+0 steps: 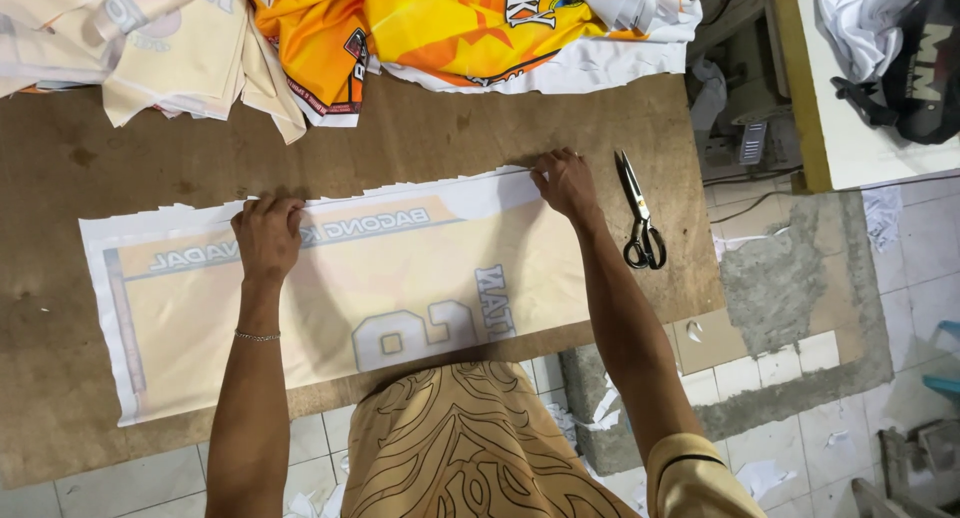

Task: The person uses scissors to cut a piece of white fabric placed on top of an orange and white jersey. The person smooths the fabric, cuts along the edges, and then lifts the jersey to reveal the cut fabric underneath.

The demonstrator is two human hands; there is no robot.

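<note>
Here, going from the left, I saw the pale cream printed fabric panel with white borders (340, 298) lying flat across the brown wooden worktable (60, 168), its left end near the table's left edge and its near side running along the table's front edge. My left hand (266, 236), a thin silver chain bracelet (257, 335) on its wrist, rested on the panel's far edge with the fingers curled down onto the cloth, pressing rather than pinching as far as I could tell. My right hand (564, 183) sat further along at the panel's far right corner, fingers bent and their tips on the white border; whether they nipped the edge I could not tell. Just beside that hand, toward the table's right edge, lay the black-handled steel scissors (638, 218), closed, blades pointing away from me. Along the table's back edge were stacked cream fabric pieces (180, 58) at the left corner and an orange and yellow printed jersey cloth (440, 23) further right.
</note>
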